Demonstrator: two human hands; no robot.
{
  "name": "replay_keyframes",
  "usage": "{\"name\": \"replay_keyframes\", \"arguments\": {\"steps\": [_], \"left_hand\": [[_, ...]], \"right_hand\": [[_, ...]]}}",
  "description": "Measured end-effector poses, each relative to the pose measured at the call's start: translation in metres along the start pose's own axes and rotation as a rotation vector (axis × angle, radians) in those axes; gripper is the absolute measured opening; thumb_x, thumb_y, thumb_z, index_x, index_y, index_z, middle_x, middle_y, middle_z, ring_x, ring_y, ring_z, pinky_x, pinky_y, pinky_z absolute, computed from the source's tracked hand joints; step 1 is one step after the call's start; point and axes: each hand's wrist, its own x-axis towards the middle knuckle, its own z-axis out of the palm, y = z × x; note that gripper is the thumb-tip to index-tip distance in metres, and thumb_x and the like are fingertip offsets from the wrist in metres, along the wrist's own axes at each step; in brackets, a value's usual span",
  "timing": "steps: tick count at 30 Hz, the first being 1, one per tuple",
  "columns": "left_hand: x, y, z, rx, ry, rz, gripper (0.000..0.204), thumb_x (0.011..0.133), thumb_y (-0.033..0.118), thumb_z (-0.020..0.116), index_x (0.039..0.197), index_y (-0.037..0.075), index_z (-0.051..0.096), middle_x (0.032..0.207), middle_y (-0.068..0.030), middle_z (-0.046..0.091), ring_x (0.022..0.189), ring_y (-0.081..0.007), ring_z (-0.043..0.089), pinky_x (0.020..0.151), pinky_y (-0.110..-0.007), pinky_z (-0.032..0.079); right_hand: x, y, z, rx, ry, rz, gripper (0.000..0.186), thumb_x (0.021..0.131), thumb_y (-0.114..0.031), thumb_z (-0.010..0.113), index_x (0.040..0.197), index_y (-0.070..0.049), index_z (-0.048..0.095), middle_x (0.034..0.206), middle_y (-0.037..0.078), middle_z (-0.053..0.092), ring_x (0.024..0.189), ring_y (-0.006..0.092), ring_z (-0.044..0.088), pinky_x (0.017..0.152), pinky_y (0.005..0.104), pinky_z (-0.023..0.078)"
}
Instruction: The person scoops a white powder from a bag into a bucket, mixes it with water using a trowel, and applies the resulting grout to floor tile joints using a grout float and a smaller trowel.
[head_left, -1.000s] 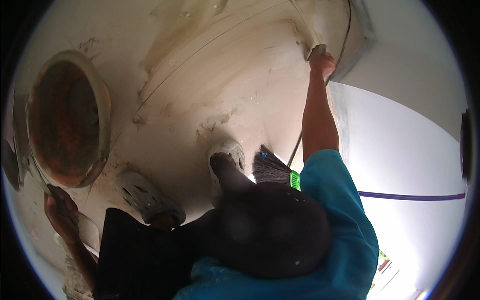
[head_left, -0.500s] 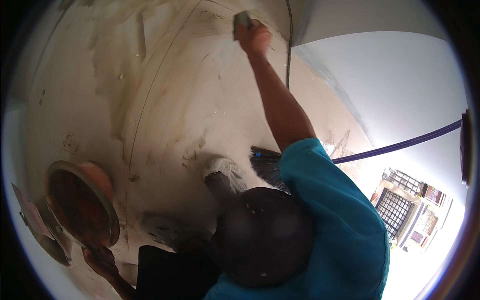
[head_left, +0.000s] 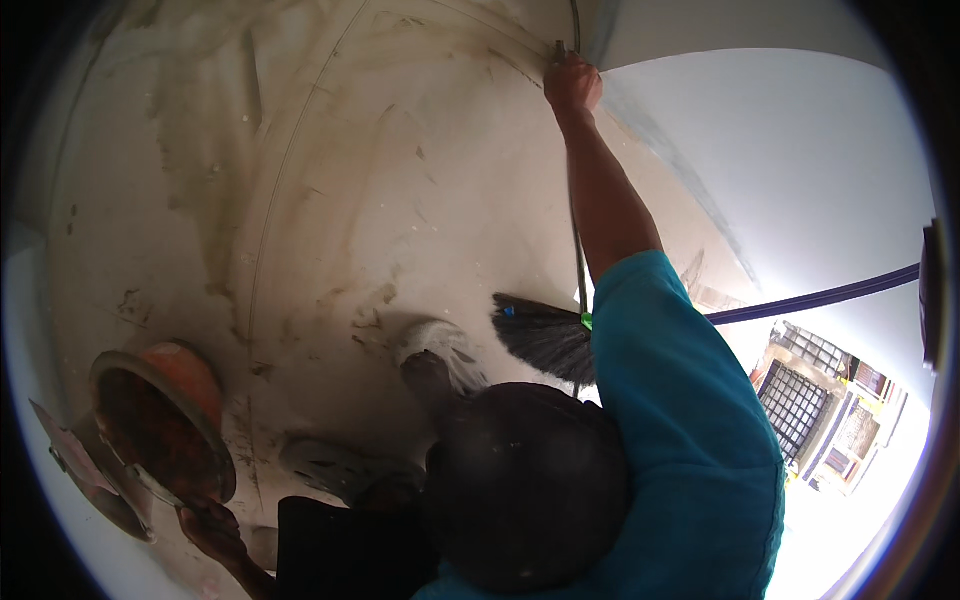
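Note:
Stretched far ahead, my right hand (head_left: 573, 85) is closed round a small dark block, mostly hidden by the fingers; a bit of it (head_left: 560, 47) sticks out past them. This hand is down at the stained floor (head_left: 400, 190), beside a white wall, and overlaps the broom handle (head_left: 579, 230) in view. My left hand (head_left: 210, 528) is low at the left, fingers curled round the end of a thin, pale-edged strip (head_left: 155, 486). That strip lies against the rim of an orange basin (head_left: 228, 455), dark and dirty inside; its kind is unclear.
A broom with black bristles (head_left: 540, 335) lies right of my shod foot (head_left: 440, 345). My other shoe (head_left: 325, 465) is nearer the basin. Left of the basin is a pinkish flat piece (head_left: 80, 455). A dark purple bar (head_left: 820, 300) crosses at right; a window grille (head_left: 793, 405) shows beyond.
My right hand has moved right across the floor with the block, toward the wall and broom handle. My left hand has shifted slightly; the pale strip at the basin rim shows more plainly.

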Motion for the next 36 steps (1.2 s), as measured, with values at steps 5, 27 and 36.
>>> {"name": "replay_keyframes", "arguments": {"steps": [5,27,36], "left_hand": [[-0.003,-0.006,0.014,0.051,0.087,-0.039,0.034,0.095,0.036,0.053,0.115,0.009,0.054,0.093,0.0020,0.058,0.075,-0.0072,0.054,0.059,-0.017,0.045],[-0.020,0.000,0.073,0.282,0.159,0.057,0.038,0.097,0.046,0.041,0.094,0.009,0.050,0.069,-0.0009,0.047,0.047,-0.0083,0.038,0.040,-0.020,0.031],[-0.032,-0.005,0.088,0.064,0.367,-0.015,0.035,0.097,0.044,0.043,0.096,0.010,0.050,0.071,-0.0010,0.050,0.047,-0.0078,0.038,0.041,-0.019,0.031]], "right_hand": [[-0.016,-0.064,0.011,0.009,-0.202,-0.106,0.032,0.092,-0.029,0.048,0.092,-0.004,0.068,0.094,0.021,0.069,0.097,0.0371,0.066,0.086,0.0448,0.053],[-0.047,0.014,-0.028,-0.082,-0.244,-0.180,0.023,0.082,-0.013,0.053,0.102,-0.010,0.064,0.089,0.016,0.070,0.089,0.0376,0.068,0.079,0.0469,0.054],[-0.005,0.031,-0.056,0.059,-0.089,0.037,0.036,0.085,-0.036,0.057,0.091,-0.003,0.072,0.092,0.023,0.069,0.090,0.0395,0.067,0.082,0.0435,0.054]]}}
